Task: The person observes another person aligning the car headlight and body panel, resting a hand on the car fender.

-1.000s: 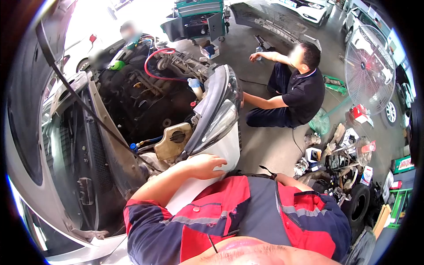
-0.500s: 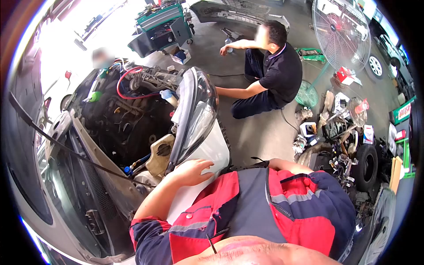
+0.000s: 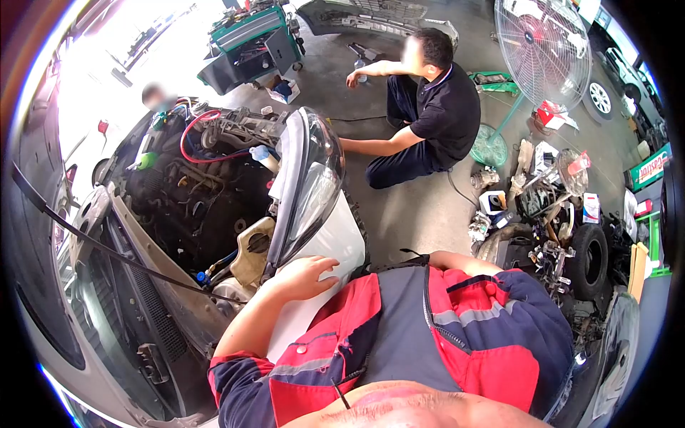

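My left hand (image 3: 308,277) lies on the white fender (image 3: 342,246), just behind the headlight (image 3: 321,178). Its fingers are stretched out and loosely spread, and nothing is in them. At my waist is my right hand (image 3: 444,261), near a black strap or cord (image 3: 414,257); its fingers are hidden, so I cannot see whether they hold anything. The open engine bay (image 3: 207,207) is left of my left hand, with a tan plastic reservoir (image 3: 252,250) near the fender edge.
A person in dark clothes (image 3: 446,114) squats by the car's front, one arm toward it. Another person (image 3: 153,100) is beyond the engine bay. A fan (image 3: 544,50), a tyre (image 3: 589,260) and loose parts stand right; a tool cart (image 3: 250,46) stands behind.
The whole view has shifted slightly, with the surroundings a little further left and up. My left hand stays on the fender, and the squatting person keeps nearly the same pose.
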`<state>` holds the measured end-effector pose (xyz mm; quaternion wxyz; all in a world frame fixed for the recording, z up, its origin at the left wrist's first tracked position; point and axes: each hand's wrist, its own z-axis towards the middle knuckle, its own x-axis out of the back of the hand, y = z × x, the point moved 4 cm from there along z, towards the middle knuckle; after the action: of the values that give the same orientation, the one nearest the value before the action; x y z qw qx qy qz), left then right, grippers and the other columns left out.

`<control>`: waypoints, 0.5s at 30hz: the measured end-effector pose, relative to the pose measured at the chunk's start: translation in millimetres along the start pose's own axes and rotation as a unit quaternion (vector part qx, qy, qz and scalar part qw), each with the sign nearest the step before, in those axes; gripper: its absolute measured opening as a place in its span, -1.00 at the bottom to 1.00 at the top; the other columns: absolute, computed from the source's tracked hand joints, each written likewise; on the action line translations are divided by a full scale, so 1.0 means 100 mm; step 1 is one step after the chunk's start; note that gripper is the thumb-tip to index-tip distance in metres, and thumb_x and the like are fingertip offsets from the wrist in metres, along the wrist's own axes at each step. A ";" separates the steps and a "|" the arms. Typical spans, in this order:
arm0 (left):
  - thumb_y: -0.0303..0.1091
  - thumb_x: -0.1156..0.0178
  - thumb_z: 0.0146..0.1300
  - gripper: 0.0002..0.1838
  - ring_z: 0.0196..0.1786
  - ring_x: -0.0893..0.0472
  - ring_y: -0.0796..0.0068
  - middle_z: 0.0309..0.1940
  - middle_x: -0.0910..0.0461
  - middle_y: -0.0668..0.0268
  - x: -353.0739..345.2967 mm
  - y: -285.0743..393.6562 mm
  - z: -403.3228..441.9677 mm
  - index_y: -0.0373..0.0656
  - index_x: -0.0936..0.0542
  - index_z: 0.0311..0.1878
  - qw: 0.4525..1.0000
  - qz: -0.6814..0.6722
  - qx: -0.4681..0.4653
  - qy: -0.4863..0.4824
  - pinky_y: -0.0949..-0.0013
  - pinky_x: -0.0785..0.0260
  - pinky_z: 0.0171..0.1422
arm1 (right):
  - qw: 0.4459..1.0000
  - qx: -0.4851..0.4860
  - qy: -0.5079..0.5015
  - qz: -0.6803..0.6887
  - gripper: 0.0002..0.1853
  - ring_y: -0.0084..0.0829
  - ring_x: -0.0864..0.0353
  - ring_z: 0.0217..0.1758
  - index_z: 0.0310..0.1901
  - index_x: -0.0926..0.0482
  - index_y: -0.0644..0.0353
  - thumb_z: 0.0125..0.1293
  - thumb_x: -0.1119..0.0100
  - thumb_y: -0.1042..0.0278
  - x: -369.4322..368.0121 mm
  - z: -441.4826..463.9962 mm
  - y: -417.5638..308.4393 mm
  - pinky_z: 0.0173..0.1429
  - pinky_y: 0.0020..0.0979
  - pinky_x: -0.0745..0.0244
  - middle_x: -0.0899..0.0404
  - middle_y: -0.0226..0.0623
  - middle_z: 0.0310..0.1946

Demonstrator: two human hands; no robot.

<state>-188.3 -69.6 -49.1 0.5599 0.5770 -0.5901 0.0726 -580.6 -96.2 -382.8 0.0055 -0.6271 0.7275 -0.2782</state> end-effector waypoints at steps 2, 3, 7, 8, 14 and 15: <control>-0.10 -0.22 0.36 -0.55 0.16 -0.61 0.06 0.04 -0.66 0.11 -0.01 -0.01 0.00 -0.16 -0.54 0.20 1.000 -0.002 -0.002 0.003 0.13 -0.45 0.26 | 1.000 0.003 0.004 -0.019 -0.50 0.00 -0.70 0.04 0.03 -0.70 0.12 0.24 -0.19 -0.09 0.06 -0.12 -0.11 0.06 -0.12 -0.55 -0.68 0.07 -0.01; -0.11 -0.22 0.36 -0.55 0.15 -0.61 0.06 0.04 -0.66 0.11 -0.01 -0.01 0.00 -0.16 -0.54 0.20 1.000 -0.001 -0.001 0.002 0.13 -0.45 0.25 | 1.000 0.000 0.005 -0.018 -0.51 0.00 -0.71 0.04 0.03 -0.70 0.12 0.24 -0.20 -0.08 0.10 -0.23 -0.18 0.06 -0.12 -0.55 -0.68 0.07 -0.01; -0.11 -0.22 0.36 -0.55 0.14 -0.61 0.05 0.03 -0.66 0.11 0.00 0.00 0.00 -0.16 -0.54 0.20 1.000 0.001 -0.005 0.003 0.12 -0.45 0.24 | 1.000 -0.010 -0.016 -0.013 -0.52 -0.01 -0.71 0.01 0.02 -0.71 0.14 0.24 -0.22 -0.06 0.13 -0.25 -0.21 0.04 -0.11 -0.55 -0.68 0.07 -0.01; -0.12 -0.22 0.36 -0.56 0.14 -0.61 0.05 0.03 -0.66 0.11 -0.01 -0.01 0.00 -0.16 -0.54 0.20 1.000 0.001 -0.006 0.004 0.12 -0.46 0.24 | 1.000 -0.002 -0.010 -0.007 -0.53 -0.02 -0.72 0.01 0.01 -0.71 0.15 0.24 -0.23 -0.05 0.14 -0.27 -0.22 0.03 -0.11 -0.55 -0.68 0.06 -0.02; -0.12 -0.23 0.35 -0.56 0.13 -0.62 0.05 0.02 -0.66 0.10 0.00 0.01 -0.01 -0.17 -0.55 0.20 1.000 -0.003 -0.006 0.007 0.12 -0.46 0.23 | 0.998 0.055 0.003 0.041 -0.54 -0.04 -0.72 -0.02 -0.01 -0.72 0.15 0.22 -0.25 -0.03 0.21 -0.58 -0.35 0.02 -0.13 -0.55 -0.69 0.05 -0.03; -0.12 -0.23 0.35 -0.55 0.13 -0.62 0.05 0.02 -0.67 0.10 0.01 0.01 -0.01 -0.17 -0.55 0.20 1.000 -0.001 -0.008 0.008 0.12 -0.46 0.23 | 0.996 0.075 0.005 0.048 -0.54 -0.04 -0.73 -0.03 -0.01 -0.72 0.14 0.22 -0.26 -0.03 0.23 -0.66 -0.38 0.02 -0.13 -0.55 -0.69 0.05 -0.03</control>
<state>-187.9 -69.0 -48.0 0.5696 0.5725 -0.5853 0.0722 -574.7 -92.9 -303.4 0.0622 -0.5879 0.7338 -0.3346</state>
